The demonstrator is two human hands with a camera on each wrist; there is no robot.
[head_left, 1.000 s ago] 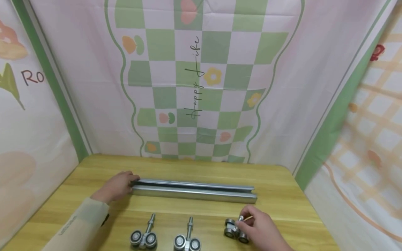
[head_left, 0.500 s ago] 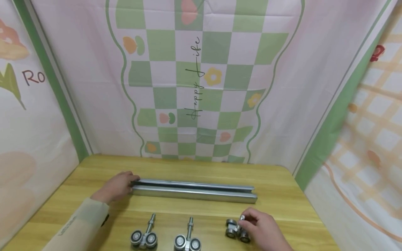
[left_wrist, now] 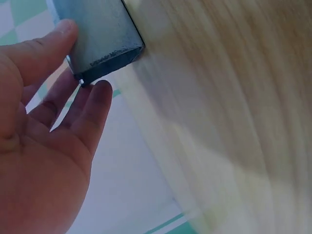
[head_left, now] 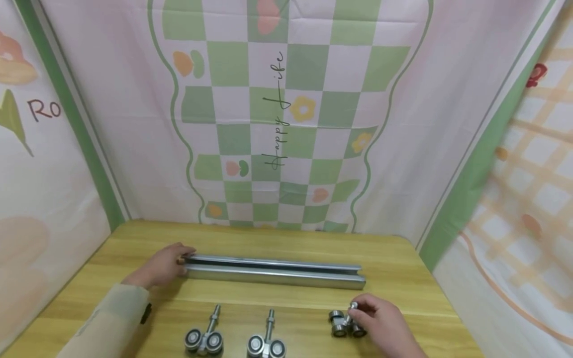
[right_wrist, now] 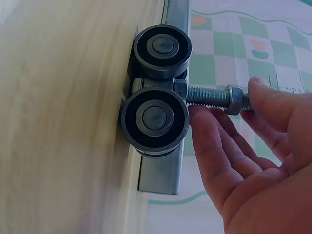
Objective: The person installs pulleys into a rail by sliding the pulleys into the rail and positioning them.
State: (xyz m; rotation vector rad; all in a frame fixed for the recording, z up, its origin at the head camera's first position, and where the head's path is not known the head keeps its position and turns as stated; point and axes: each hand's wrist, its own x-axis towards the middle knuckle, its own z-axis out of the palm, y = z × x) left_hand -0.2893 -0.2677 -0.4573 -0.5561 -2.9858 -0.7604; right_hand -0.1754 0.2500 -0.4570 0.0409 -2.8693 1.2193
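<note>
A long metal channel rail lies across the table with its slot visible along its length. My left hand holds the rail's left end; in the left wrist view the thumb is on one face and the fingertips are by the end edge. With my right hand I pinch the threaded bolt of a roller trolley, near the nut. Its black-and-silver wheels show in the right wrist view, near the table surface; whether they touch it I cannot tell.
Two similar roller trolleys, one at the left and one in the middle, sit at the table's near side with bolts pointing away. A patterned cloth hangs behind the wooden table, with more cloth at both sides.
My right hand has moved a little to the right with the roller trolley. My left hand has shifted slightly left at the rail's end. The rail and other trolleys stay put.
</note>
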